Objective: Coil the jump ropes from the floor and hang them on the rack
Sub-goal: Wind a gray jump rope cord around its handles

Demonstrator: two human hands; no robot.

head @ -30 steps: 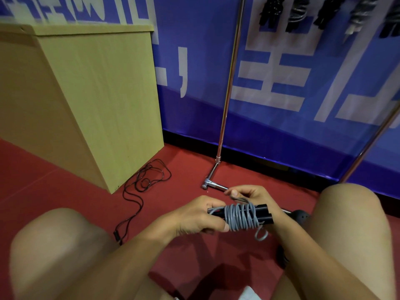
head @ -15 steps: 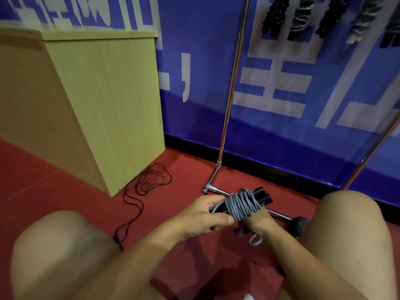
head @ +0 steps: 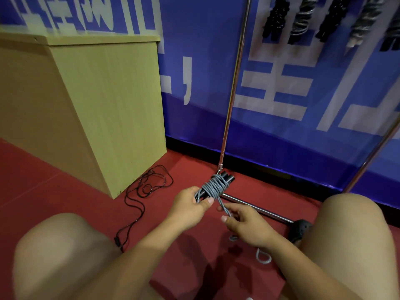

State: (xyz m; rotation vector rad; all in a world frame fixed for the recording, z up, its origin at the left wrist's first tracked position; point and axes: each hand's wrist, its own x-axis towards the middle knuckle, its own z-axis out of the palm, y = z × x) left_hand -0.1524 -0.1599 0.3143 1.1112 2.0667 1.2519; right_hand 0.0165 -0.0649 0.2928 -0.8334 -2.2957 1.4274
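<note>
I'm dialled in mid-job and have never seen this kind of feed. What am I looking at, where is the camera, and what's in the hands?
There is no machine here: a crouching person works with bare hands, and the single camera sits on their head, looking forward and down, so both knees frame the picture.

The left hand grips the black handles of a grey jump rope, whose cord is wound around them in a bundle. The right hand pinches the loose tail of that cord; a small loop of it hangs below the wrist.

On the red floor lies a thin black cable, beside a wooden cabinet. Behind the hands stands the metal rack, against a blue wall banner. Coiled ropes already hang near the top of the picture.
</note>
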